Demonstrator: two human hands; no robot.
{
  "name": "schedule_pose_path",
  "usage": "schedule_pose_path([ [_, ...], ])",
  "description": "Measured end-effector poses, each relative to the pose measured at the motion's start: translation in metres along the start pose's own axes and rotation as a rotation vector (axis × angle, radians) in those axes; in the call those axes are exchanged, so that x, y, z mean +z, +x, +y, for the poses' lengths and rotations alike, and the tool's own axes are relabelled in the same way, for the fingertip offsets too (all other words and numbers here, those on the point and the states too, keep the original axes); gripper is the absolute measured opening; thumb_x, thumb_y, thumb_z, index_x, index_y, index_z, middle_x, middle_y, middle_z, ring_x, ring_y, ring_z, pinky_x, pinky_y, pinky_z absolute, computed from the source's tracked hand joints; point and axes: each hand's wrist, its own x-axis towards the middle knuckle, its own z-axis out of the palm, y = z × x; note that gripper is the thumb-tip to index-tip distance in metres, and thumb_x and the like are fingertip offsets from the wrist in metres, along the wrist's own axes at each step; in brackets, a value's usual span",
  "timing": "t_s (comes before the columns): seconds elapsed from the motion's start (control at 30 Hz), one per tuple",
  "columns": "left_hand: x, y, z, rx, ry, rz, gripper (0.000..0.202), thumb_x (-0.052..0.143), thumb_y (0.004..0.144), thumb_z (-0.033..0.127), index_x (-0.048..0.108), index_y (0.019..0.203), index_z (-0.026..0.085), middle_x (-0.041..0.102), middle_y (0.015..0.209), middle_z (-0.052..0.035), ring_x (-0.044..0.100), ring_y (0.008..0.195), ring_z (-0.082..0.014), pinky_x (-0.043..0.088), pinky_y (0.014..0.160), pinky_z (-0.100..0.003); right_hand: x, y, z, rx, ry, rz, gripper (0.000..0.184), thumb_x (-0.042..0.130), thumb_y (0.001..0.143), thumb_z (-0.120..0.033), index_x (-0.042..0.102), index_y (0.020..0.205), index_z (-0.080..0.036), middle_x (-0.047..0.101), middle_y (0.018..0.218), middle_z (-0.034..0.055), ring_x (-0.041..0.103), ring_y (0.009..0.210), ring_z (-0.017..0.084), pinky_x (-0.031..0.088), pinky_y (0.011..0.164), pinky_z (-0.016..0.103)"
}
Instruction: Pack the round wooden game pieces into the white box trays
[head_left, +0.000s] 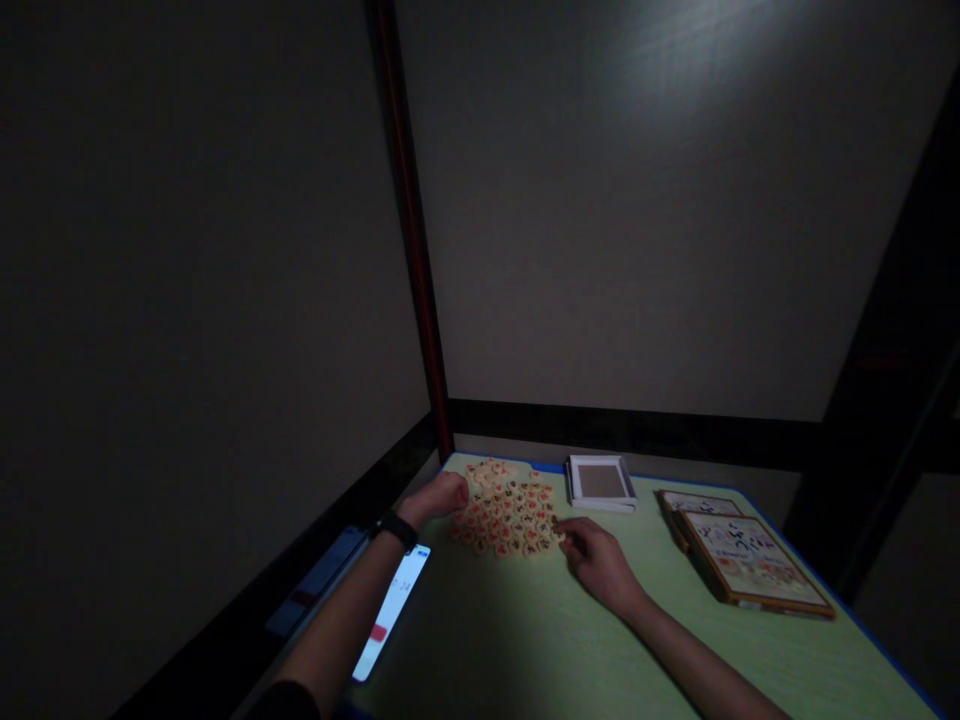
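Observation:
Many round xiangqi pieces (510, 515) with red and dark characters lie in a packed cluster on the green tabletop; some toward the back look heaped. My left hand (447, 492), with a dark band on its wrist, is at the cluster's left edge. Its fingers are curled closed, and whatever they may hold is hidden. At the right edge of the cluster, my right hand (592, 560) has its thumb and index finger pinched on a xiangqi piece (558, 532).
A lit phone (391, 615) lies by my left forearm. An open white box part (601, 484) sits at the table's back edge. Two printed game boxes (754, 560) overlap on the right. Walls meet in a corner behind the green table (510, 640).

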Motion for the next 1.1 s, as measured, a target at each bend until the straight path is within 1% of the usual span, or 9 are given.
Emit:
schedule_pose_path([
  [0.1, -0.005, 0.009, 0.002, 0.01, 0.017, 0.023, 0.024, 0.052, 0.076, 0.005, 0.074, 0.081, 0.012, 0.073, 0.083, -0.0056, 0.065, 0.079, -0.0166, 0.048, 0.075, -0.024, -0.001, 0.0, -0.001, 0.0, 0.011, -0.008, 0.03, 0.049, 0.077, -0.019, 0.074, 0.093, -0.017, 0.073, 0.092, 0.0106, 0.068, 0.08, 0.023, 0.054, 0.079, 0.037],
  [0.2, -0.008, 0.024, 0.009, 0.012, 0.058, 0.087, 0.031, 0.05, 0.083, 0.008, 0.074, 0.101, 0.013, 0.073, 0.104, -0.0101, 0.065, 0.097, -0.0201, 0.048, 0.088, -0.028, 0.0, 0.0, 0.0, -0.008, 0.015, -0.009, 0.03, 0.049, 0.077, -0.019, 0.074, 0.094, -0.017, 0.073, 0.093, 0.0108, 0.068, 0.081, 0.023, 0.054, 0.08, 0.037],
  [0.27, -0.007, 0.036, 0.016, 0.017, 0.092, 0.106, 0.035, 0.053, 0.082, 0.008, 0.071, 0.112, 0.016, 0.07, 0.116, -0.012, 0.063, 0.109, -0.0219, 0.046, 0.097, -0.03, 0.0, -0.001, 0.001, -0.012, 0.013, 0.0, 0.03, 0.049, 0.076, -0.019, 0.074, 0.093, -0.016, 0.073, 0.093, 0.0112, 0.068, 0.081, 0.024, 0.054, 0.079, 0.038],
  [0.33, -0.003, 0.046, 0.022, 0.013, 0.129, 0.096, 0.037, 0.058, 0.08, 0.007, 0.07, 0.114, 0.017, 0.068, 0.121, -0.0139, 0.063, 0.113, -0.0238, 0.045, 0.1, -0.032, 0.001, -0.001, 0.002, -0.01, 0.011, 0.009, 0.031, 0.048, 0.075, -0.018, 0.073, 0.093, -0.016, 0.073, 0.093, 0.0115, 0.068, 0.081, 0.024, 0.054, 0.079, 0.038],
  [0.53, 0.006, 0.06, 0.03, -0.037, 0.206, 0.054, 0.031, 0.055, 0.082, 0.005, 0.069, 0.108, 0.014, 0.069, 0.115, -0.0183, 0.065, 0.111, -0.0273, 0.049, 0.094, -0.034, 0.0, -0.002, 0.001, -0.006, -0.004, -0.012, 0.031, 0.049, 0.074, -0.014, 0.073, 0.093, -0.017, 0.073, 0.095, 0.0104, 0.068, 0.081, 0.022, 0.054, 0.079, 0.035],
  [0.7, 0.006, 0.063, 0.03, -0.051, 0.201, 0.023, 0.03, 0.055, 0.08, 0.003, 0.068, 0.104, 0.013, 0.07, 0.112, -0.0193, 0.067, 0.108, -0.0276, 0.051, 0.09, -0.032, -0.001, -0.001, -0.002, 0.006, 0.0, 0.0, 0.03, 0.049, 0.073, -0.012, 0.073, 0.091, -0.018, 0.073, 0.094, 0.0091, 0.067, 0.08, 0.022, 0.053, 0.079, 0.034],
  [0.8, 0.003, 0.06, 0.03, -0.041, 0.162, 0.032, 0.027, 0.055, 0.078, 0.002, 0.069, 0.099, 0.012, 0.071, 0.108, -0.019, 0.066, 0.107, -0.0275, 0.05, 0.089, -0.032, -0.002, -0.001, -0.003, 0.012, 0.006, -0.013, 0.03, 0.049, 0.074, -0.013, 0.073, 0.091, -0.019, 0.073, 0.093, 0.0092, 0.067, 0.08, 0.022, 0.054, 0.078, 0.035],
  [0.97, -0.004, 0.045, 0.012, -0.022, 0.026, 0.06, 0.02, 0.055, 0.081, 0.011, 0.071, 0.093, 0.015, 0.073, 0.096, -0.0121, 0.067, 0.097, -0.0226, 0.049, 0.086, -0.029, -0.003, -0.001, -0.004, 0.014, 0.003, -0.024, 0.029, 0.05, 0.075, -0.014, 0.073, 0.091, -0.019, 0.074, 0.095, 0.0094, 0.068, 0.083, 0.022, 0.054, 0.08, 0.036],
  [1.1, -0.004, 0.03, -0.011, -0.051, -0.128, 0.007, 0.016, 0.057, 0.079, 0.015, 0.07, 0.087, 0.015, 0.069, 0.075, -0.0033, 0.064, 0.074, -0.0162, 0.049, 0.071, -0.024, -0.002, 0.0, -0.003, 0.022, -0.008, -0.015, 0.029, 0.05, 0.075, -0.014, 0.073, 0.092, -0.018, 0.074, 0.097, 0.0099, 0.068, 0.084, 0.022, 0.053, 0.082, 0.036],
])
